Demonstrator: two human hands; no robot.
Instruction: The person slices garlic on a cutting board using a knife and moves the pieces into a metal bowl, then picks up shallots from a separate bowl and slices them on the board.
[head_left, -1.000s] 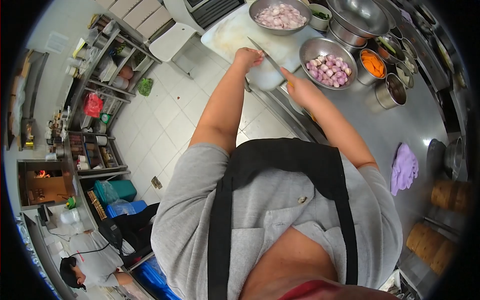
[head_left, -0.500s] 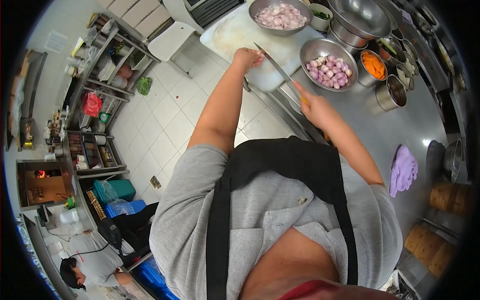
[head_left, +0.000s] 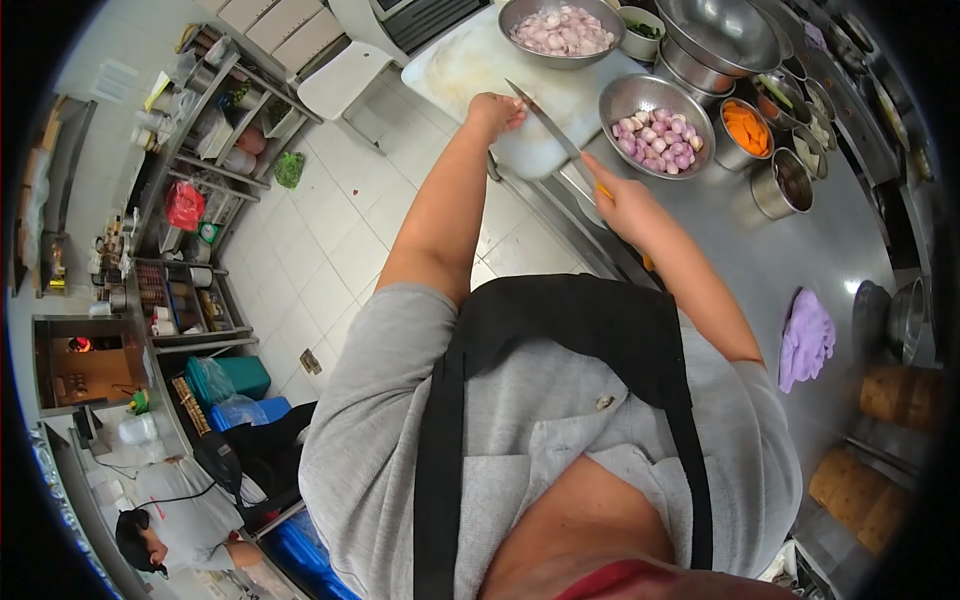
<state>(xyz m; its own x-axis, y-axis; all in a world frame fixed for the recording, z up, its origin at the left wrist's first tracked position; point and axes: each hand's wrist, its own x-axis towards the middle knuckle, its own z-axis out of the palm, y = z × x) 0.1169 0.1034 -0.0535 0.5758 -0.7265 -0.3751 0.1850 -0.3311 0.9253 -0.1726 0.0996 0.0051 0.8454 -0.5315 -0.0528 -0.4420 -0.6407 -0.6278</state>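
My right hand is wrapped round the yellow handle of a kitchen knife, whose long blade points up and left over the white cutting board. My left hand is at the board's near edge, close to the blade tip, with its fingers curled in; what they hold, if anything, is too small to make out. Right of the blade stands a metal colander of whole peeled shallots. At the board's far end is a metal bowl with sliced shallots.
On the steel counter are a pot of orange carrot pieces, a metal pot, stacked large bowls and a purple glove. A white chair stands beyond the board. Another person works at lower left.
The knife and my right hand have shifted slightly up and left. My left hand stays near the same spot, its fingers still curled.
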